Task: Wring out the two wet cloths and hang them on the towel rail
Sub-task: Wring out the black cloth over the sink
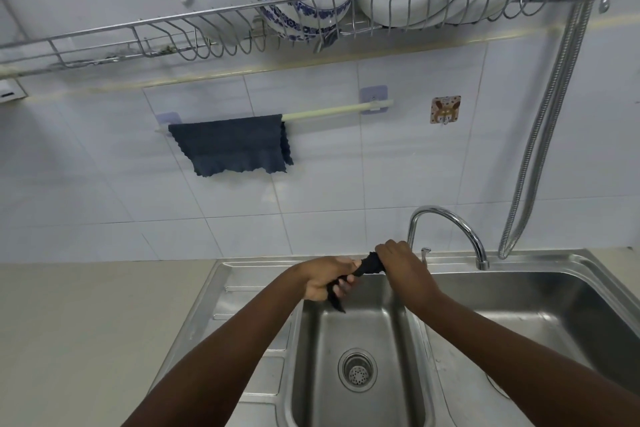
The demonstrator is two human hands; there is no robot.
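Observation:
A dark cloth (370,266) is twisted into a tight rope over the small sink basin (360,329). My left hand (325,279) grips its lower end, and a short tail hangs below the fist. My right hand (398,260) grips the upper end. A second dark blue cloth (230,146) hangs spread over the left part of the pale towel rail (336,111) on the tiled wall; the rail's right part is bare.
A curved chrome tap (453,222) stands just right of my right hand. A larger basin (540,308) lies to the right, a drainboard (249,291) to the left. A wire dish rack (311,7) with bowls and plates hangs overhead. A metal hose (543,135) dangles at right.

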